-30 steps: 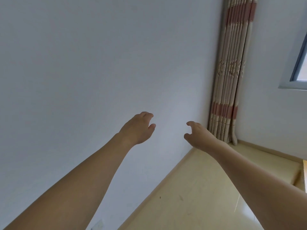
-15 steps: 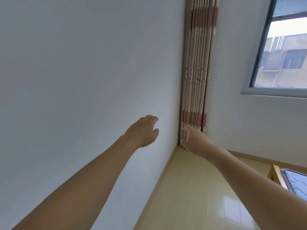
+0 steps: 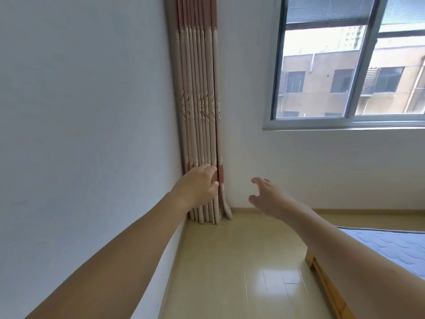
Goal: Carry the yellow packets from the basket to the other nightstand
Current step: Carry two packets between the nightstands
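Ahead, left hand (image 3: 196,185) and right hand (image 3: 269,198) both loosely open, holding nothing, one curtain (image 3: 200,111), one window (image 3: 349,63).

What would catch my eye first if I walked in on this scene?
Two bare arms reach forward with empty hands, the left hand in front of a gathered striped curtain in the room's corner, the right hand in front of the white wall. At upper right a large window shows a tan building; a bed's corner sits at lower right.
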Demonstrator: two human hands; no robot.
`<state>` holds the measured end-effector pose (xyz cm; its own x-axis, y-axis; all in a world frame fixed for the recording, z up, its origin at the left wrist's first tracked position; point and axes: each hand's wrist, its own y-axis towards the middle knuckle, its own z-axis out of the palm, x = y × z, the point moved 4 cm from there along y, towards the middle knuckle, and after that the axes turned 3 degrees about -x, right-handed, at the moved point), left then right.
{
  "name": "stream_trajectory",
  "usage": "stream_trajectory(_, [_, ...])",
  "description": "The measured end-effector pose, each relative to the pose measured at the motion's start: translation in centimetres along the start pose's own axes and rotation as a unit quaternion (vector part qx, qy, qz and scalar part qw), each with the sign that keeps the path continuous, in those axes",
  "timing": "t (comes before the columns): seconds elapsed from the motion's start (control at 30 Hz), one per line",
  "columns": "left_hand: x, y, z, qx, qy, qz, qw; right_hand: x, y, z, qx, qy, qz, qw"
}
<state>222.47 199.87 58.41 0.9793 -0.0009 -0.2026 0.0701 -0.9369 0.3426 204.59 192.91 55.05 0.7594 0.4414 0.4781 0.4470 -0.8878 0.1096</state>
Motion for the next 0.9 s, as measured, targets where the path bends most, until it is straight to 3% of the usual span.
stream_trajectory(0.17, [1.2,13.7,1.6,0.003,0.017,0.028,0.999,-4.6,11.5,-3.9,-0.036,-0.001,0.023,0.999])
stream_trajectory(0.33, [2.7,26.9,3.2,-0.04,-0.006,0.033,0.999,-8.1,23.3,-7.4,-0.09,0.016,0.03,0.995])
stream_trajectory(0.7, [4.6,53.5,17.8,0.03,-0.005,0.087,0.996,-20.6,47.8,-6.2,-0.07,-0.017,0.078,0.994])
stream_trajectory(0.9, [4.0,72.6,23.4,0.023,-0.022,0.121,0.992,-29.0,62.1,-11.0,-0.107,-0.012,0.121,0.987])
